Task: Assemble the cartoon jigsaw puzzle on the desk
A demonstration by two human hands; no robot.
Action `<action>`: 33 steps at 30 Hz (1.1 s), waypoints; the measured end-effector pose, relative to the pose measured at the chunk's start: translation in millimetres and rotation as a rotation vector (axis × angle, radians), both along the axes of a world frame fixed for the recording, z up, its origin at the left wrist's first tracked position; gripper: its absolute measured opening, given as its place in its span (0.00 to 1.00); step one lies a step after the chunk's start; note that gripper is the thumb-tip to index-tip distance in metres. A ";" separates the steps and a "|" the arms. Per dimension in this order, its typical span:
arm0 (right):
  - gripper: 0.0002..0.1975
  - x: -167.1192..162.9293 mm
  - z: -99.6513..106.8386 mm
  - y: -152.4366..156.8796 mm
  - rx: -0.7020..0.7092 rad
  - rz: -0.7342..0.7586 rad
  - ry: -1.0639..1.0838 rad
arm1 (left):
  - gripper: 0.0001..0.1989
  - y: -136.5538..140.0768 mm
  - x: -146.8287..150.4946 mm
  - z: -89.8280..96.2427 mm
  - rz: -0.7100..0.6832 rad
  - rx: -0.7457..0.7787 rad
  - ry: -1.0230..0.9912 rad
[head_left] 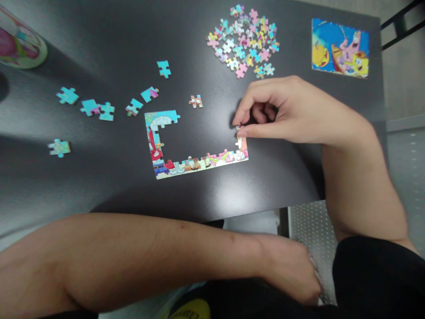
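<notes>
A partly joined jigsaw puzzle border point(199, 165) lies on the dark table, with a left side, a bottom row, a short top-left stretch and a rising right side. At the upper end of that right side, my right hand point(282, 108) pinches a small puzzle piece point(239, 127) between thumb and index finger. Fingertips cover much of the piece; whether it is locked in, I cannot tell. My left hand point(292, 268) rests low, off the table's front edge near my lap, its fingers turned away and mostly hidden. One loose brown-and-white piece point(196, 101) lies above the border's opening.
A heap of mixed puzzle pieces point(245, 42) sits at the back. Several loose blue pieces point(106, 111) are scattered to the left. A cartoon picture card point(340, 48) lies at the back right. A cylindrical printed container point(21, 42) stands at the far left.
</notes>
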State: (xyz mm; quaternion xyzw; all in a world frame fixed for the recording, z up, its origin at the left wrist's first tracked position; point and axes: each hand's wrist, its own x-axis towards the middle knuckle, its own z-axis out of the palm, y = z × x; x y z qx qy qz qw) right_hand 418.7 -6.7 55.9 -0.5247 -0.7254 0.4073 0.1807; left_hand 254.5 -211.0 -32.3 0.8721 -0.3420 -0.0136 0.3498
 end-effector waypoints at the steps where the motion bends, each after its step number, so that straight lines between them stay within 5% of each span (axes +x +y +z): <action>1: 0.04 0.2 -0.9 0.8 0.020 0.007 -0.016 | 0.22 0.5 0.4 0.4 -0.002 -0.008 0.001; 4: 0.03 2.7 -4.0 2.5 0.051 0.024 -0.058 | 0.21 1.1 1.6 3.7 0.008 -0.017 -0.051; 9: 0.06 9.8 -13.6 3.9 0.144 0.087 -0.018 | 0.36 -2.6 2.9 8.4 0.034 0.115 -0.134; 14: 0.14 -0.8 -32.2 6.9 0.306 -0.020 -0.041 | 0.31 -13.6 6.9 -2.8 0.009 0.091 -0.162; 17: 0.20 -17.8 -46.3 9.3 0.384 -0.093 -0.081 | 0.19 -22.3 10.3 -11.5 -0.002 0.089 -0.198; 24: 0.14 -49.5 -55.6 18.3 0.406 -0.144 -0.092 | 0.19 -30.8 15.8 -18.5 0.018 0.185 -0.273; 33: 0.12 -32.9 -38.5 21.8 0.230 -0.118 0.020 | 0.20 -30.2 20.0 -19.6 0.004 0.220 -0.272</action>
